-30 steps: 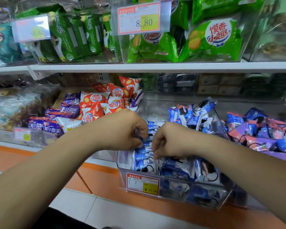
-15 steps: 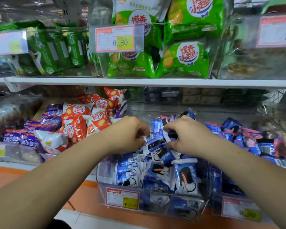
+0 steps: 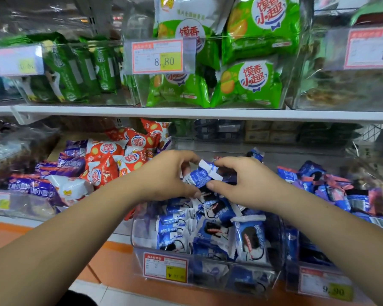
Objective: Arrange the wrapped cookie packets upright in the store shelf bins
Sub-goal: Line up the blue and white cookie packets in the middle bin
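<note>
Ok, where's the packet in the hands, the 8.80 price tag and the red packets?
blue packet [image 3: 198, 178]: head view, its blue middle
8.80 price tag [image 3: 157, 56]: head view, its middle
red packets [image 3: 106, 149]: head view, logo of one

White shelf [image 3: 186, 113], orange base [image 3: 116, 267]

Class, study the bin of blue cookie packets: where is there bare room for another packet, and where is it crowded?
Bare: the strip behind the right hand, between the rear packet and the neighbouring bin's packets. Crowded: the front of the clear bin, packed with blue packets.
</note>
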A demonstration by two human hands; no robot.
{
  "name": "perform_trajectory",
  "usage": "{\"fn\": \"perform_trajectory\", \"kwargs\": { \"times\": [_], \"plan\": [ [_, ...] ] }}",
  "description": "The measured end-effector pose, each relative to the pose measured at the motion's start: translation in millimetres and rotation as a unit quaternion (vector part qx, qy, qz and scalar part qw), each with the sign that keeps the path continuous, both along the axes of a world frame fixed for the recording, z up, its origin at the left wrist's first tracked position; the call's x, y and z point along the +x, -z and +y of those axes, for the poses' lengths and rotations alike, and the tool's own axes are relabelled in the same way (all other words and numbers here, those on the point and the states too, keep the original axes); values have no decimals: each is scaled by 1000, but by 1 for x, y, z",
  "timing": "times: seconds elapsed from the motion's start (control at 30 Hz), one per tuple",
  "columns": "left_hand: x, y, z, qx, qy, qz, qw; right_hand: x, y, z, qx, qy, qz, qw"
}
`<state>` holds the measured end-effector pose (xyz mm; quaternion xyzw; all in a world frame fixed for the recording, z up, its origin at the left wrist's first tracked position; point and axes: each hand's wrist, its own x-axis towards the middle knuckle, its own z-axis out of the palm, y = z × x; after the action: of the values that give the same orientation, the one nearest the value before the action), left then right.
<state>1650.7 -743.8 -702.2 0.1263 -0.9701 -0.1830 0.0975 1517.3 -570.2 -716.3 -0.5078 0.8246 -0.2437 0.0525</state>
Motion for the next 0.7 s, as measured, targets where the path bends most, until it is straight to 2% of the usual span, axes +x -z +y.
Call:
{"fn": "perform_trajectory", "kwargs": {
  "times": [0.07,0.13,0.2,0.3,0.37,0.43,0.53,0.7],
  "plan": [
    [14,-3,-1,-10,24,54,998,12,-5,-5,-43,-41,-97,994],
    [29,-5,-4,6,28,74,997,24,-10,-10,-76,-73,-128,986],
    [46,-9,-8,119,8,78,990,35,-13,-11,-102,-83,-104,986],
    [66,-11,-10,311,-60,106,943,44,-10,-8,-125,-77,-67,987],
    [71,-10,-6,381,-93,86,916,50,-2,-6,-137,-84,-76,984],
    [70,-6,-2,424,-84,66,900,57,7,-7,-144,-95,-145,974],
    [70,-1,-2,450,-60,88,887,61,13,-5,-161,-99,-250,950],
    [71,-2,-3,440,-2,91,893,49,12,4,-197,-72,-449,869]
  ]
}}
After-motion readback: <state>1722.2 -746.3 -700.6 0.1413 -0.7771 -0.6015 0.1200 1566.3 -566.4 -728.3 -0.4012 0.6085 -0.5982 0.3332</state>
